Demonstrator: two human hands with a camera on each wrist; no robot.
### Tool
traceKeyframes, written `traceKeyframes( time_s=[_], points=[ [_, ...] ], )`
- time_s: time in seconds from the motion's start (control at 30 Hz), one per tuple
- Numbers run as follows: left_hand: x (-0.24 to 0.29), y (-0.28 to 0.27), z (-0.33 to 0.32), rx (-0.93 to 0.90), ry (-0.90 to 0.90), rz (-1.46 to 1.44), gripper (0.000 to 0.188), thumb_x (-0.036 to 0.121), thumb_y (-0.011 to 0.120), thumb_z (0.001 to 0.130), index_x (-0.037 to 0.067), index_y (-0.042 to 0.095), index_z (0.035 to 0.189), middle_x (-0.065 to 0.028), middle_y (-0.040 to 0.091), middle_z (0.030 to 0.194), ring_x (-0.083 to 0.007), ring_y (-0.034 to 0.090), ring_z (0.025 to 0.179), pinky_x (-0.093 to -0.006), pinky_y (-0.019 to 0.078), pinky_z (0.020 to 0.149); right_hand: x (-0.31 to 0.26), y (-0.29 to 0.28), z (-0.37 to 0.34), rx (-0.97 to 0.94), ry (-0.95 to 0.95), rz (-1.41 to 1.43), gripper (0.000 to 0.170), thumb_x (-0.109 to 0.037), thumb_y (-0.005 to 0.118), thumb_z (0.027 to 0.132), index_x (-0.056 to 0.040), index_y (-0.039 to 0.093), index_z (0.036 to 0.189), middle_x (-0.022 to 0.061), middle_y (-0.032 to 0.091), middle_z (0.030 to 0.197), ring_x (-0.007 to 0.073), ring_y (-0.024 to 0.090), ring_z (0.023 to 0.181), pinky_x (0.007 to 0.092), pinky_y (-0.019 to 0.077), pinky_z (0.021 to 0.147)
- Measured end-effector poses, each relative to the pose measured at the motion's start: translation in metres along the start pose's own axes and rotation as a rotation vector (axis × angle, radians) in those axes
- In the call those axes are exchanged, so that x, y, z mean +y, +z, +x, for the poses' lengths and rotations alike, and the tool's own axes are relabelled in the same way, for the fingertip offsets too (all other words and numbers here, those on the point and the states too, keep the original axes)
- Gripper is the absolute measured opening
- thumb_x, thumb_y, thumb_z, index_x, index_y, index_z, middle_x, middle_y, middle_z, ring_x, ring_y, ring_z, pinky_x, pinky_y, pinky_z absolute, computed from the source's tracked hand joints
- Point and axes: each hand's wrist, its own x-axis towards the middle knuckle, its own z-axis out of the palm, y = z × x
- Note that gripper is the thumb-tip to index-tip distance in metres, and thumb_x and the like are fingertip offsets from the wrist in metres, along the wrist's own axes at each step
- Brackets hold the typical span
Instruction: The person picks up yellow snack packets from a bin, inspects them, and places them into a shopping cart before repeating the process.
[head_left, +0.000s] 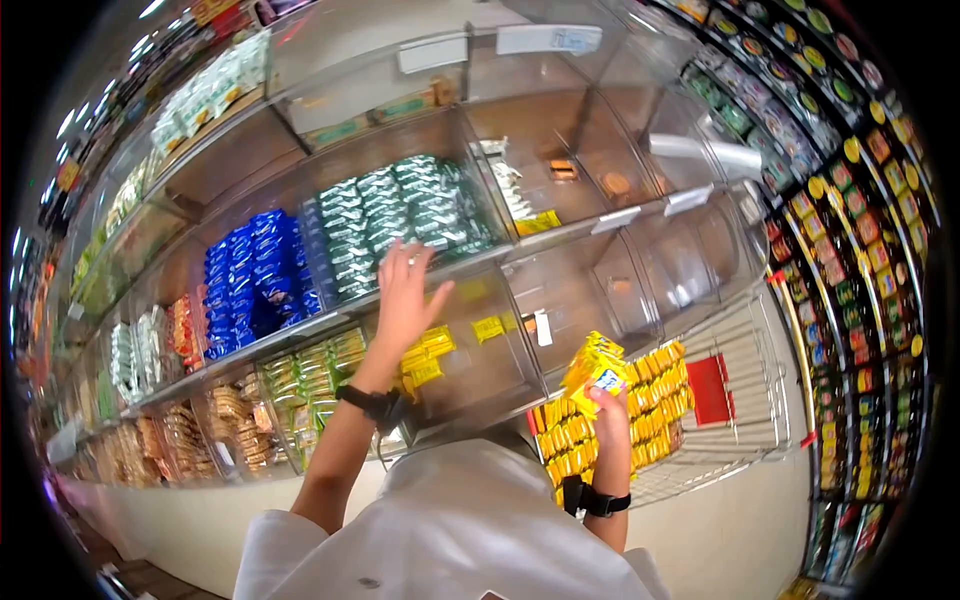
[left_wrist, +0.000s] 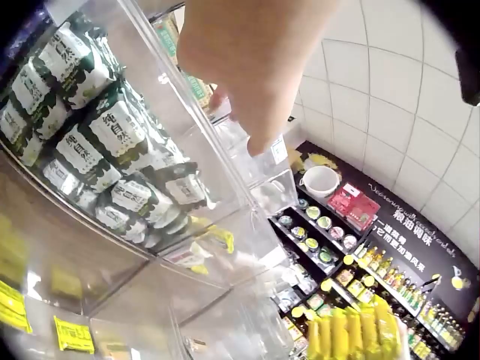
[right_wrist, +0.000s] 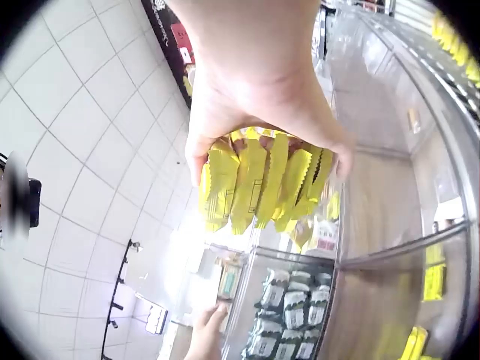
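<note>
The head camera looks forward and down from above, across the bins (head_left: 575, 300). The left wrist camera looks closely past the left hand (left_wrist: 251, 67) at green packets (left_wrist: 116, 127) and far shelves (left_wrist: 319, 251); the right's, past the right hand (right_wrist: 259, 90) and yellow packets (right_wrist: 251, 184) (both tilted, catching ceiling (left_wrist: 386, 90)). All three share the green packets.

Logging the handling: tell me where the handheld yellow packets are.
In the head view, the handheld yellow packets are right of centre, gripped by the right hand, seen against yellow rows in the shopping cart.
</note>
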Motion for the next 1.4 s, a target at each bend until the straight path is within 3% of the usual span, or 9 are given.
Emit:
traceKeyframes(
  time_s=[0.17, 0.33, 0.6, 0.8, 0.87, 0.97, 1.03, 1.23, 1.4],
  points=[
    [-0.004, 0.024, 0.004, -0.056, 0.119, 0.439, 0.053, 0.039, 0.058, 0.075, 0.005, 0.047, 0.113, -0.0166, 0.044, 0.118, -0.0352, 0.032, 0.118, -0.0473, 0.0254, 0.095, -0.018, -0.037, -0.037, 0.347, -0.107, -0.060, 0.064, -0.001, 0.062, 0.064, -0.0027, 0.034, 0.121, 0.0056, 0.054, 0.094, 0.0153, 0.054, 0.082, 0.0264, 0.0442, 0.073],
    [-0.009, 0.033, 0.006, -0.127, 0.073, 0.441, 0.039, 0.036, 0.053, 0.079, 0.009, 0.052, 0.107, -0.0086, 0.056, 0.102, -0.0242, 0.053, 0.093, -0.0386, 0.0373, 0.084, -0.047, -0.092, -0.093, 0.614, -0.385, -0.169, 0.077, -0.002, 0.063, 0.063, -0.0044, 0.022, 0.128, 0.0035, 0.053, 0.088, 0.0098, 0.053, 0.070, 0.0190, 0.0412, 0.054],
    [-0.011, 0.040, 0.005, 0.015, 0.185, 0.485, 0.031, 0.035, 0.055, 0.080, 0.008, 0.060, 0.093, -0.0061, 0.063, 0.081, -0.0224, 0.058, 0.073, -0.0338, 0.0416, 0.072, -0.041, -0.133, -0.180, 1.142, -0.318, -0.327, 0.092, -0.006, 0.068, 0.057, -0.0036, 0.013, 0.131, 0.0097, 0.044, 0.103, 0.0178, 0.049, 0.086, 0.0271, 0.0436, 0.073],
    [-0.018, 0.043, 0.006, -0.011, 0.145, 0.489, 0.032, 0.038, 0.056, 0.080, 0.010, 0.054, 0.065, 0.0004, 0.061, 0.065, -0.0201, 0.055, 0.055, -0.0329, 0.0414, 0.047, -0.008, -0.161, -0.193, 1.214, -0.232, -0.801, 0.096, -0.012, 0.072, 0.050, 0.0012, 0.017, 0.128, 0.0143, 0.036, 0.114, 0.0248, 0.042, 0.100, 0.0332, 0.0375, 0.087],
    [-0.021, 0.043, 0.006, -0.043, 0.120, 0.522, 0.034, 0.040, 0.054, 0.081, 0.010, 0.055, 0.064, 0.0007, 0.060, 0.062, -0.0192, 0.055, 0.053, -0.0333, 0.0401, 0.043, 0.006, -0.178, -0.186, 1.249, -0.287, -0.957, 0.094, -0.017, 0.073, 0.047, 0.0024, 0.023, 0.125, 0.0182, 0.037, 0.111, 0.0274, 0.042, 0.098, 0.0358, 0.0367, 0.086],
    [-0.038, 0.046, 0.002, -0.033, 0.157, 0.523, 0.038, 0.043, 0.051, 0.082, 0.010, 0.055, 0.065, -0.0005, 0.060, 0.062, -0.0186, 0.054, 0.048, -0.0328, 0.0383, 0.038, -0.025, -0.183, -0.152, 1.028, -0.066, -1.216, 0.097, -0.019, 0.075, 0.045, 0.0029, 0.023, 0.125, 0.0207, 0.039, 0.109, 0.0311, 0.041, 0.099, 0.0382, 0.0360, 0.086],
    [-0.030, 0.045, 0.003, -0.040, 0.156, 0.508, 0.038, 0.043, 0.050, 0.083, 0.009, 0.056, 0.067, -0.0021, 0.060, 0.062, -0.0191, 0.054, 0.047, -0.0330, 0.0378, 0.037, 0.002, -0.244, -0.134, 1.057, -0.194, -1.562, 0.100, -0.025, 0.075, 0.048, 0.0025, 0.020, 0.127, 0.0232, 0.039, 0.109, 0.0374, 0.041, 0.097, 0.0415, 0.0379, 0.082],
    [-0.042, 0.048, 0.000, -0.100, -0.039, 0.677, 0.038, 0.043, 0.046, 0.084, 0.007, 0.057, 0.078, -0.0115, 0.060, 0.071, -0.0293, 0.055, 0.060, -0.0401, 0.0375, 0.049, -0.008, -0.368, -0.038, 1.039, 0.008, -1.691, 0.101, -0.030, 0.075, 0.050, -0.0061, 0.019, 0.131, 0.0208, 0.035, 0.116, 0.0358, 0.037, 0.104, 0.0449, 0.0319, 0.087],
    [-0.075, 0.043, -0.001, -0.080, -0.146, 0.767, 0.050, 0.043, 0.048, 0.084, -0.002, 0.057, 0.102, -0.0136, 0.063, 0.089, -0.0274, 0.060, 0.075, -0.0336, 0.0453, 0.062, -0.007, -0.467, 0.019, 0.889, 0.259, -1.893, 0.095, -0.023, 0.071, 0.052, -0.0111, 0.020, 0.132, 0.0152, 0.038, 0.112, 0.0324, 0.039, 0.105, 0.0515, 0.0313, 0.085]
  ],
)
